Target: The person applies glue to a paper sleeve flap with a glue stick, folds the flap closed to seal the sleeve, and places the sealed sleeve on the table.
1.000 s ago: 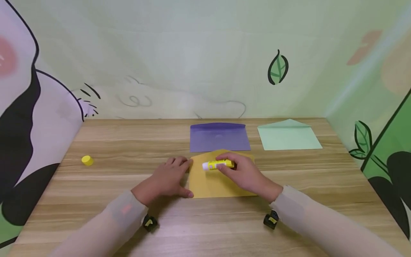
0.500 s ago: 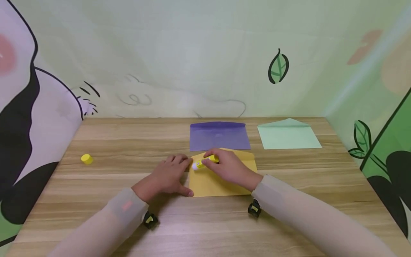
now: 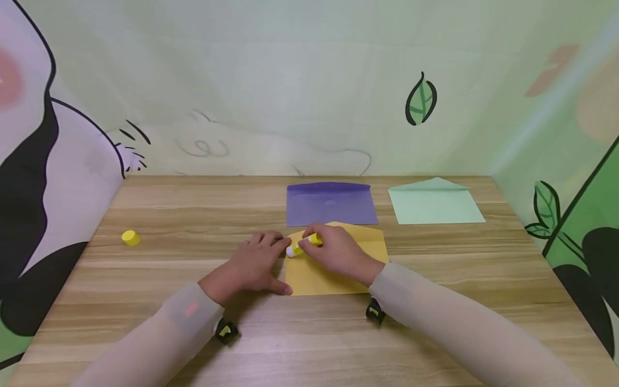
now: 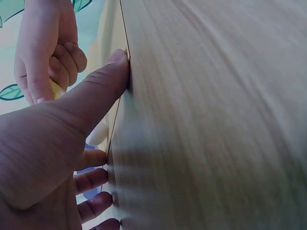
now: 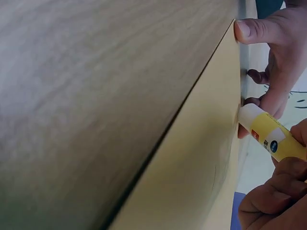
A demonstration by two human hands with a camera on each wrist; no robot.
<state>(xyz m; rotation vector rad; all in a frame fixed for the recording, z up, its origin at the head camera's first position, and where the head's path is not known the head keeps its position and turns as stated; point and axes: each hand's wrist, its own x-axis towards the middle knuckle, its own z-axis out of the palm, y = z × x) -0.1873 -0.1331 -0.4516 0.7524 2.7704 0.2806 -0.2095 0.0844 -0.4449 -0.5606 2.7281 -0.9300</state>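
Observation:
A yellow envelope point(image 3: 333, 277) lies on the wooden table, its flap pointing away from me. My right hand point(image 3: 340, 252) grips a yellow glue stick point(image 5: 273, 136), whose white end meets the envelope near its left edge. My left hand point(image 3: 256, 263) is spread flat at that same edge. Its thumb point(image 4: 108, 79) touches the envelope's lower left corner, and the index fingertip is by the upper left corner. In the right wrist view the glue stick's white end sits close to the left fingers. Far to the left, a yellow cap point(image 3: 130, 238) lies on the table.
Behind the yellow envelope lies a purple envelope point(image 3: 331, 207). A mint green envelope point(image 3: 437, 207) is to its right, flap toward the wall. The table point(image 3: 193, 209) ends at a wall covering point(image 3: 271, 97) printed with cartoon figures and leaves.
The right hand has carried the glue stick leftward across the envelope to its left edge, and the stick has become more slanted. The left hand has stayed in place.

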